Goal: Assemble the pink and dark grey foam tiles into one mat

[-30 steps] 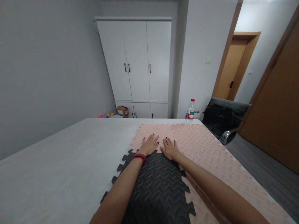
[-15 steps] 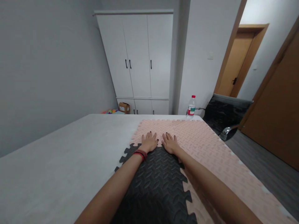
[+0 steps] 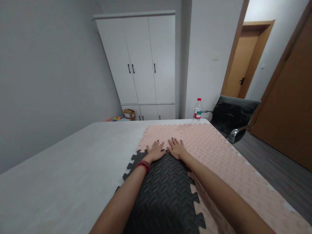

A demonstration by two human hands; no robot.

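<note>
Smooth pale grey tabletop [image 3: 60,169] at far left. Next, black foam mat tile [image 3: 161,191], ridged in a woven pattern, jigsaw-toothed edges, interlocked with pink foam tiles [image 3: 219,152] of the same texture. Left hand [image 3: 156,151], red band at wrist, spread flat, palm down on the seam at the black tile's far edge. Right hand [image 3: 177,149] just beside, likewise flat and open. Clear plastic water bottle [image 3: 197,110] beyond the pink tiles' far edge.

1. Both arms stretch forward, nearly straight, converging; forearms bare.
2. The left hand [image 3: 156,150] lies flat, palm down, fingers spread.
3. The right hand [image 3: 176,148] lies flat just beside it, fingers extended.
</note>
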